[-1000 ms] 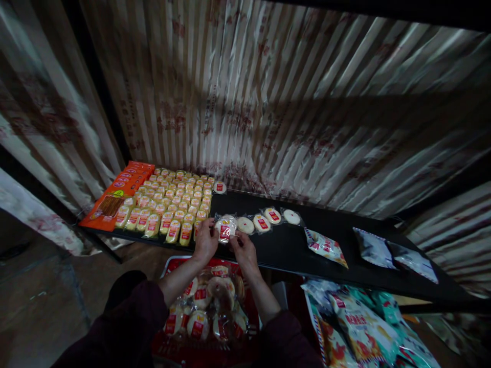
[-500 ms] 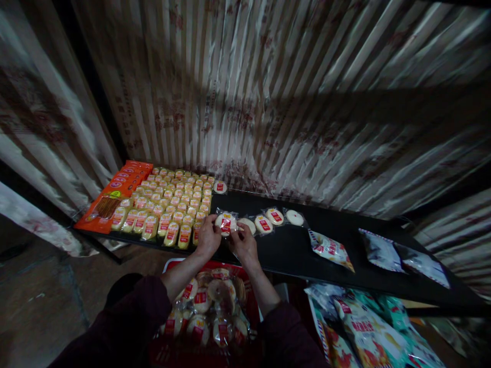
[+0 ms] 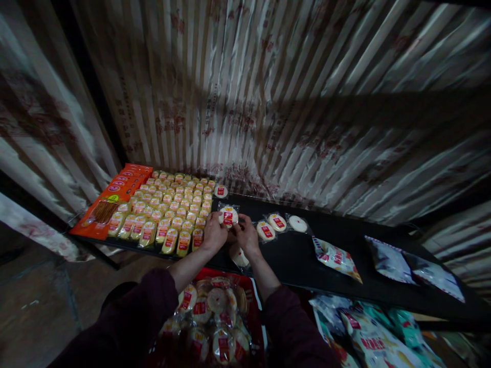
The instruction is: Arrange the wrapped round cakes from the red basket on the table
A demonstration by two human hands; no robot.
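Between my two hands is a flat round wrapped pastry [image 3: 229,217], pale, in clear film with a red label, just over the black shelf. My left hand [image 3: 215,233] grips its left edge, and the fingers of my right hand [image 3: 246,236] close on its right edge. Partly covered by my right hand, another wrapped pastry [image 3: 239,255] lies at the shelf's front edge. Two labelled pastries [image 3: 271,226] and one showing its plain side [image 3: 297,223] lie to the right. A single pastry [image 3: 220,191] sits at the back.
Rows of small yellow wrapped cakes [image 3: 174,209] and orange packets [image 3: 111,202] fill the left of the black shelf [image 3: 286,255]. Puffy snack bags [image 3: 337,258] lie to the right. Below stand a red crate [image 3: 261,312] of wrapped pastries and more bags [image 3: 374,337]. Striped curtain hangs behind.
The held pastry has moved slightly away from me, toward the back of the shelf. The pastry that lay right of it is now nearer the front edge, under my right hand.
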